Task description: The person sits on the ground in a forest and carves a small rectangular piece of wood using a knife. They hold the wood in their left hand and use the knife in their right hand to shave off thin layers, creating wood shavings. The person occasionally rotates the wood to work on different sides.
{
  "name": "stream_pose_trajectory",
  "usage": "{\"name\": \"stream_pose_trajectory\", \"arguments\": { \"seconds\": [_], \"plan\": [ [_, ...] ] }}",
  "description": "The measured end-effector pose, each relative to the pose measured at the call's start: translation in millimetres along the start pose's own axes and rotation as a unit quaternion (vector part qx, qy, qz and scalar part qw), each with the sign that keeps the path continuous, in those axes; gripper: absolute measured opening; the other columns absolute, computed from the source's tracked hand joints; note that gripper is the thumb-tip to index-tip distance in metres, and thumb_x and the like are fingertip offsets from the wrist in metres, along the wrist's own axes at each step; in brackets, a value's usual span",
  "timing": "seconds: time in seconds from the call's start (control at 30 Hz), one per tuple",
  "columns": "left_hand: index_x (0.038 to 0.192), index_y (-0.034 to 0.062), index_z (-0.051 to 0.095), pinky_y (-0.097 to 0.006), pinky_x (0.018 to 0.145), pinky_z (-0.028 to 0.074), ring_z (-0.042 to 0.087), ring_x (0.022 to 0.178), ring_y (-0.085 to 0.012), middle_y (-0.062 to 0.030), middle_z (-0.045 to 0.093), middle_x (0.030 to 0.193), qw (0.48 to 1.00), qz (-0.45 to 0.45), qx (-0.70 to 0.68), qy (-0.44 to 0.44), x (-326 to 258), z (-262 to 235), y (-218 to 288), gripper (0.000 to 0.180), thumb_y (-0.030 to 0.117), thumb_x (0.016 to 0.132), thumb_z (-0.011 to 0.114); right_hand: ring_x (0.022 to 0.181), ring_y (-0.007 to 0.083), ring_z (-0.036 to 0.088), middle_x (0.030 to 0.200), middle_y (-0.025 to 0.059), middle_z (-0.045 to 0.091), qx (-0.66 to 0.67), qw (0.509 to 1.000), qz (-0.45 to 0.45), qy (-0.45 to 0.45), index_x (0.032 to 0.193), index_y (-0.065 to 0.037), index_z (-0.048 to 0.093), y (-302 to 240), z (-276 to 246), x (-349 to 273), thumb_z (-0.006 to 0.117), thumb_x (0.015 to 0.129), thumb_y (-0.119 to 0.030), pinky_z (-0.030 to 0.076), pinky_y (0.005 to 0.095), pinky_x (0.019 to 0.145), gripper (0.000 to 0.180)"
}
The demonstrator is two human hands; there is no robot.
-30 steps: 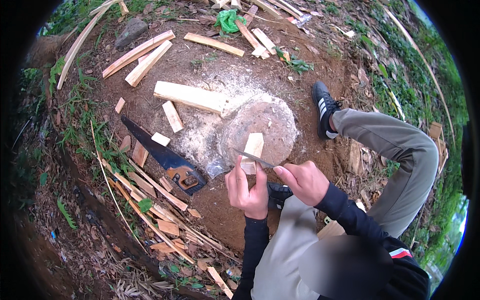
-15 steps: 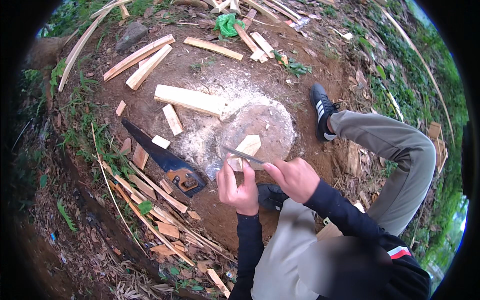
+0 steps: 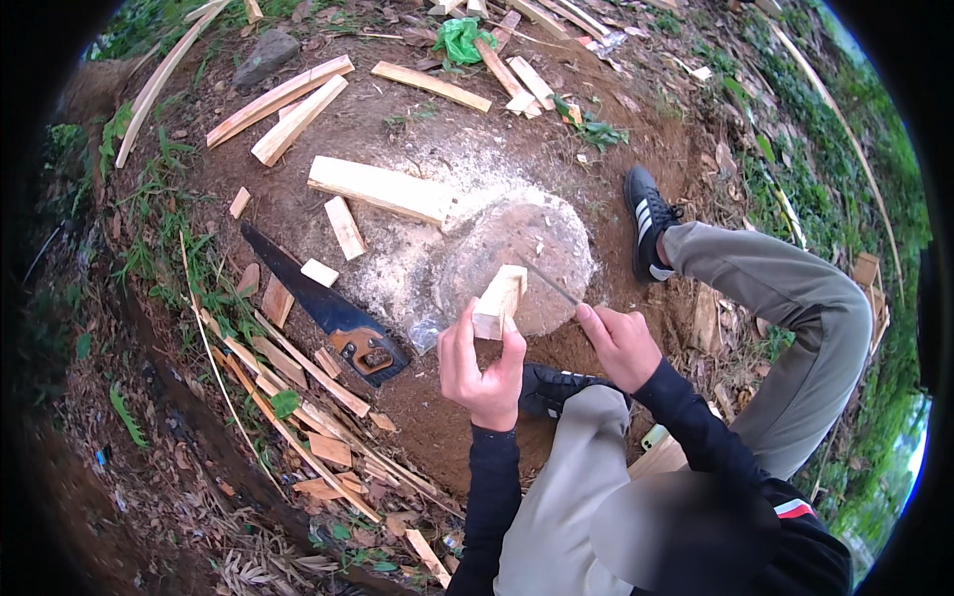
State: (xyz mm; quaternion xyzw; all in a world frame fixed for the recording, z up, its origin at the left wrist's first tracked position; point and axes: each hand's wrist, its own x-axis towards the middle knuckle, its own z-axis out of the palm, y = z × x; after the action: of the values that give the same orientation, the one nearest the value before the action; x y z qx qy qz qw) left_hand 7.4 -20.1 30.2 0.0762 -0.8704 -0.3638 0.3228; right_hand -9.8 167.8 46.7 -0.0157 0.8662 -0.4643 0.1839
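Note:
Pinched between the thumb and fingers of my left hand [image 3: 482,372] is a short, pale wood block [image 3: 499,303], tilted upward over the near side of a round stump [image 3: 561,248]. My right hand [image 3: 621,346] is closed around the lower end of a slim, pointed, grey metal tool [image 3: 550,278]; whether it is a knife or a file I cannot tell. Its tip points up and to the left, to the right of the block and apart from it. White sawdust lies around the stump's edge.
A handsaw [image 3: 333,316] lies on the ground to the left. A thick board [image 3: 378,189] rests beyond it, next to the stump. Long wood strips [image 3: 318,412] are heaped at lower left. A green plastic bag [image 3: 462,42] sits at the back. My shoe [image 3: 648,223] is right of the stump.
The metal tool has come off the block and swung to the right with my right hand. My left hand has turned the block more upright.

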Motion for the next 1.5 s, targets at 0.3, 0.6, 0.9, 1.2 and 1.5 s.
{"name": "stream_pose_trajectory", "arguments": {
  "seconds": [0.3, 0.6, 0.9, 1.2, 1.5],
  "plan": [
    [0.114, -0.0083, 0.066, -0.033, 0.076, 0.056, 0.068, 0.089, -0.0239, -0.0162, 0.068, 0.104, 0.999, -0.034, -0.022, 0.003, -6.2, 2.7, 1.6, 0.034, 0.008, 0.084, 0.074, 0.059, 0.042, 0.058, 0.063, 0.0221, 0.055, 0.012, 0.995, -0.08, -0.052, 0.08, 0.0, 0.06, -21.0, -1.1, -10.1, 0.055, 0.102, -0.023, 0.044, 0.0476, 0.052, 0.032],
    [0.106, -0.0062, 0.066, -0.034, 0.069, 0.054, 0.065, 0.08, -0.0247, -0.0144, 0.067, 0.095, 0.999, -0.026, -0.004, 0.029, -13.2, 5.0, 3.9, 0.032, 0.009, 0.08, 0.077, 0.058, 0.0394, 0.06, 0.064, 0.0194, 0.056, -0.097, 0.974, -0.202, -0.012, 0.094, 0.0, 0.065, -14.0, 16.5, 3.7, 0.054, 0.102, -0.022, 0.048, 0.0468, 0.052, 0.026],
    [0.108, -0.0081, 0.064, -0.035, 0.075, 0.056, 0.066, 0.089, -0.0238, -0.0163, 0.065, 0.101, 0.999, -0.039, -0.032, 0.018, -22.1, 7.4, 3.4, 0.033, 0.01, 0.082, 0.075, 0.06, 0.0392, 0.063, 0.066, 0.0196, 0.06, -0.19, 0.958, -0.216, -0.015, 0.096, -0.001, 0.068, -2.6, 19.3, 28.5, 0.054, 0.102, -0.026, 0.051, 0.049, 0.055, 0.029],
    [0.115, -0.0092, 0.06, -0.034, 0.086, 0.052, 0.063, 0.097, -0.0198, -0.0143, 0.065, 0.106, 0.941, -0.236, -0.237, 0.052, -6.4, 0.4, 1.3, 0.03, 0.015, 0.097, 0.06, 0.047, 0.0261, 0.054, 0.058, 0.0173, 0.054, 0.078, 0.997, -0.008, 0.015, 0.086, 0.002, 0.064, -16.3, 1.8, 32.5, 0.061, 0.099, -0.035, 0.041, 0.0386, 0.049, 0.039],
    [0.124, 0.0014, 0.055, -0.029, 0.081, 0.05, 0.06, 0.091, -0.0148, -0.008, 0.06, 0.107, 0.777, -0.47, -0.416, 0.047, 21.5, 10.9, 6.5, 0.039, 0.034, 0.107, 0.043, 0.049, 0.0269, 0.043, 0.057, 0.0152, 0.044, 0.054, 0.995, -0.076, 0.038, 0.084, 0.0, 0.053, -28.5, -3.3, 33.9, 0.06, 0.1, -0.026, 0.037, 0.0377, 0.051, 0.031]
  ]
}}
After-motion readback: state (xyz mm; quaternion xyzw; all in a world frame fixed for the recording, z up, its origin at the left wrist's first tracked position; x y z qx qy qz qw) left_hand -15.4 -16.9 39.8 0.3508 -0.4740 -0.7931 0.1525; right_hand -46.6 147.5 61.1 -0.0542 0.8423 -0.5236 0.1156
